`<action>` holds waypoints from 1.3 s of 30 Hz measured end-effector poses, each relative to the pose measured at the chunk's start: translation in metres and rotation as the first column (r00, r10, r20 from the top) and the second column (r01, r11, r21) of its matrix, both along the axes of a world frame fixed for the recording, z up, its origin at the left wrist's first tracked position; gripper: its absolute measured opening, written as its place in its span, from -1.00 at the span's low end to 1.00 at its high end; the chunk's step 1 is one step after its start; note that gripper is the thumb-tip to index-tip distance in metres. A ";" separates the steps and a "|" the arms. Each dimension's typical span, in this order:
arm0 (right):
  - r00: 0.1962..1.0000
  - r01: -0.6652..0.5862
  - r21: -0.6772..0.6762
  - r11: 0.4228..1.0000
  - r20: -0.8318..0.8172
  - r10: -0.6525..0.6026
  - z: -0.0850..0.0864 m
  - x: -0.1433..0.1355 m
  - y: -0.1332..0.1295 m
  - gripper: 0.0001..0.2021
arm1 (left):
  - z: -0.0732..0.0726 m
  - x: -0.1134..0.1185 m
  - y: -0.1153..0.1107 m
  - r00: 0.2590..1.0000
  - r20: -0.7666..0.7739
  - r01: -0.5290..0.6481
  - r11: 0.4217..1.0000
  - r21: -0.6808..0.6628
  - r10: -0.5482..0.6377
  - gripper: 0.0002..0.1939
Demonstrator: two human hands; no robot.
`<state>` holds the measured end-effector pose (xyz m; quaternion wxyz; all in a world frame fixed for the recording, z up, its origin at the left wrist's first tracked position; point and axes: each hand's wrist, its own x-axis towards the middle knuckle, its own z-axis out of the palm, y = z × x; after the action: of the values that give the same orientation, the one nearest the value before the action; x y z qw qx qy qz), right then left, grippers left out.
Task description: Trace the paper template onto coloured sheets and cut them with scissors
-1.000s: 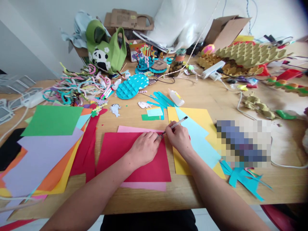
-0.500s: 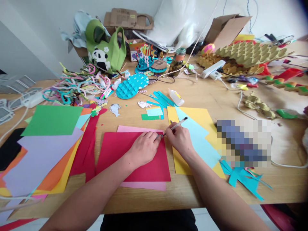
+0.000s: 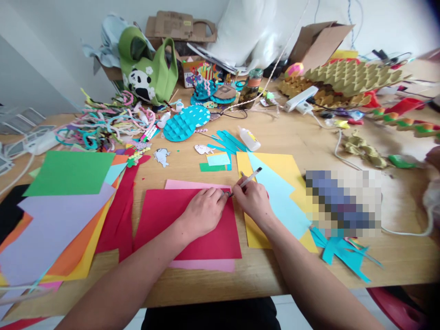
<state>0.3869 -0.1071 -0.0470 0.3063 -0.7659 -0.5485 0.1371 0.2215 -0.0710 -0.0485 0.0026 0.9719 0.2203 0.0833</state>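
Closer to our left hand (image 3: pixel 202 208), our right hand (image 3: pixel 252 199) has edged in slightly, bringing the pen (image 3: pixel 252 176). Our right hand, the nearer, grips that pen at the far right corner of the red sheet (image 3: pixel 213 243); its long axis slants away rightward. Our left hand rests on the red sheet; whether it grasps a small dark-rimmed thing (image 3: pixel 227 194) there, we cannot tell. Beyond the red sheet, we cannot read the squeeze bottle's yellow label (image 3: pixel 253 140).

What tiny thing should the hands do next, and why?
I'd probably move the pen a little along the red paper, with the left hand steadying the sheet. The right hand grips the pen, its lower end close to the left hand, near the paper's far right corner, and the left hand rests on the paper.
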 end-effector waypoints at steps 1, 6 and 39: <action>1.000 0.000 0.015 1.000 -0.016 0.001 0.001 0.000 -0.001 -0.87 | 0.000 0.000 0.000 1.000 0.002 0.001 1.000 -0.002 -0.001 -0.69; 0.983 0.095 0.190 0.977 -0.171 -0.062 0.010 0.000 -0.007 -0.86 | -0.002 0.000 0.002 1.000 0.013 0.010 1.000 -0.010 -0.010 -0.68; 0.963 0.077 0.540 0.838 -0.257 0.077 0.003 0.020 -0.001 -0.73 | -0.010 -0.015 0.018 0.916 0.386 -0.069 0.990 -0.124 0.112 -0.61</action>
<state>0.4066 -0.1086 -0.0441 0.5828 -0.6213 -0.5179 0.0780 0.2067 -0.0530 -0.0584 0.0953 0.9227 0.2642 0.2639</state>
